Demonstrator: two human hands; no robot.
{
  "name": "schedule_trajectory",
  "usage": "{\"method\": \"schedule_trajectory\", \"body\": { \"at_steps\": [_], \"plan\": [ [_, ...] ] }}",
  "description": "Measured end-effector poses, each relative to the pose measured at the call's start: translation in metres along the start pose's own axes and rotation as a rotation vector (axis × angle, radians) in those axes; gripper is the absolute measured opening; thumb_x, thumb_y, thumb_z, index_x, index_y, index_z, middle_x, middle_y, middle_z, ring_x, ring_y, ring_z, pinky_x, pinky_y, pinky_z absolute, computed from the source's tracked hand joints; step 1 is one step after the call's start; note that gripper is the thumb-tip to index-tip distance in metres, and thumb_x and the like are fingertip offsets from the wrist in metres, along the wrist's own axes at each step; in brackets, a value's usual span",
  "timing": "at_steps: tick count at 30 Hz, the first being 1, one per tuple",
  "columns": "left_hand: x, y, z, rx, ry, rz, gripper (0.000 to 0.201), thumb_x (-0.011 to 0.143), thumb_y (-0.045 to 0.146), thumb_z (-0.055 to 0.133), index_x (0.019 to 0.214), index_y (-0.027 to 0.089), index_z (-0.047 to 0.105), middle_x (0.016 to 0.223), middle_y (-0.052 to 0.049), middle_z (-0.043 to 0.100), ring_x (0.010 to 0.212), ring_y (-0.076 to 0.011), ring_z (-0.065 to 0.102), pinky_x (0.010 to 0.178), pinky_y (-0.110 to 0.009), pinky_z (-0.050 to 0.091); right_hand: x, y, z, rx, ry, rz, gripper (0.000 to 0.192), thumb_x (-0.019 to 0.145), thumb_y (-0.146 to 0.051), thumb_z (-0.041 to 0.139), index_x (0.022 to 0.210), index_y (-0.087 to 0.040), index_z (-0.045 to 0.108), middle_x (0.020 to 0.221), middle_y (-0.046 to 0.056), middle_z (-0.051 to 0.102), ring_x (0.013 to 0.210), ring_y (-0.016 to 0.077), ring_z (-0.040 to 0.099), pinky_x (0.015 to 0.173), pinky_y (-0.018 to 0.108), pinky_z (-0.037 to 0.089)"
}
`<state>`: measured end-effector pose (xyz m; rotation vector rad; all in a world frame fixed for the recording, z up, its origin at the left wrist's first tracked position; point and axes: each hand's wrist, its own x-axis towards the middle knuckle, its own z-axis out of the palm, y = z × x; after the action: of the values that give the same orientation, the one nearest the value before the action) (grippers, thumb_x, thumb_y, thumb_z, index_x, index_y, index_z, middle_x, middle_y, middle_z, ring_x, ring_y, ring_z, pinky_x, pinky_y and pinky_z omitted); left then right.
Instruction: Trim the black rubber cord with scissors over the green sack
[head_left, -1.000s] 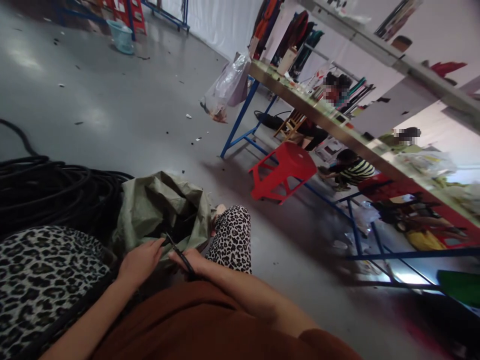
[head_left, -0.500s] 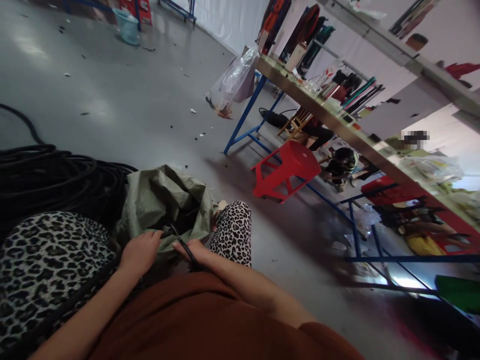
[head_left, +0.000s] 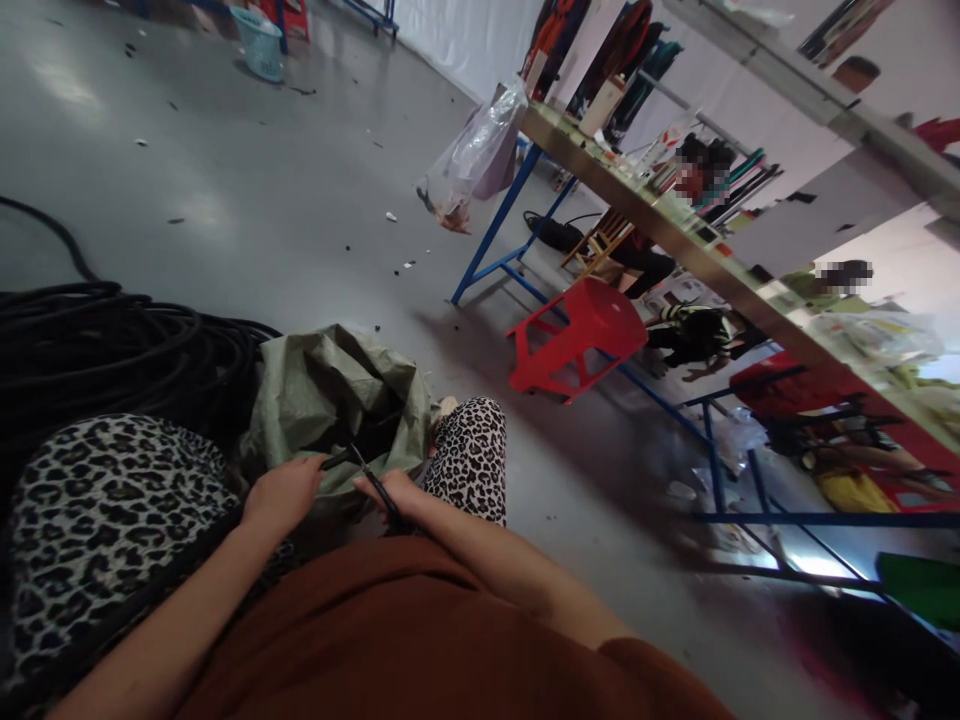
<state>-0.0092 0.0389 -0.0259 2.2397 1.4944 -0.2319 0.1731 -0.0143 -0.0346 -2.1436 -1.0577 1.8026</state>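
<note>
Two hands low in the head view, close together over the lap. Left hand (head_left: 281, 495) curled, fingers pinched on the near end of a thin black cord (head_left: 367, 478); right hand (head_left: 394, 492) just beside it, fingers closed around the same cord a little farther along. Cord running between the two hands, long axis slanting from upper left to lower right, then dropping out of sight behind the right hand toward the brown shirt (head_left: 420, 640). Both hands touching it; neither clearly nearer, the left holding the free tip, the right the trailing part. Exact grip of each fingertip too small to tell.

Just beyond the hands, a crumpled green sack (head_left: 337, 390), mouth open toward them, dark contents inside not clear. Leopard-print knees on either side: one (head_left: 97, 510) at the left, one (head_left: 469, 455) to the right of the sack. Further left, a big coil of black cable (head_left: 112, 340) heaped on the grey floor (head_left: 225, 200), touching the sack's edge.

Well apart, to the right: a red stool (head_left: 581, 335) on the floor, beside a long table (head_left: 675, 240) on blue legs, loaded with clutter, a clear plastic bag (head_left: 472, 160) hanging from its end. Other people seated low behind and under that table, hands nowhere near the cord. Far back, a pale blue basket (head_left: 259, 40).
</note>
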Motion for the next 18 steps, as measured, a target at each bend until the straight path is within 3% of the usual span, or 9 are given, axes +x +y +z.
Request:
{"method": "schedule_trajectory", "body": {
  "at_steps": [7, 18],
  "plan": [
    [-0.004, 0.004, -0.003, 0.008, 0.036, -0.024, 0.039, 0.092, 0.032, 0.033, 0.122, 0.021, 0.055, 0.116, -0.009, 0.064, 0.099, -0.023, 0.063, 0.078, -0.032, 0.047, -0.003, -0.002, 0.001, 0.124, 0.001, 0.06, 0.046, 0.083, -0.059, 0.055, 0.063, -0.017, 0.05, 0.046, -0.001, 0.047, 0.036, 0.0117, 0.046, 0.033, 0.021, 0.038],
    [-0.01, 0.007, -0.006, -0.048, 0.116, -0.043, 0.037, 0.092, 0.033, 0.036, 0.122, 0.021, 0.054, 0.114, -0.009, 0.064, 0.1, -0.0217, 0.061, 0.081, -0.032, 0.046, -0.002, 0.007, 0.003, 0.265, -0.168, 0.023, 0.045, 0.083, -0.057, 0.057, 0.073, -0.014, 0.055, 0.051, -0.001, 0.051, 0.042, 0.0099, 0.05, 0.04, 0.019, 0.044]
  ]
}}
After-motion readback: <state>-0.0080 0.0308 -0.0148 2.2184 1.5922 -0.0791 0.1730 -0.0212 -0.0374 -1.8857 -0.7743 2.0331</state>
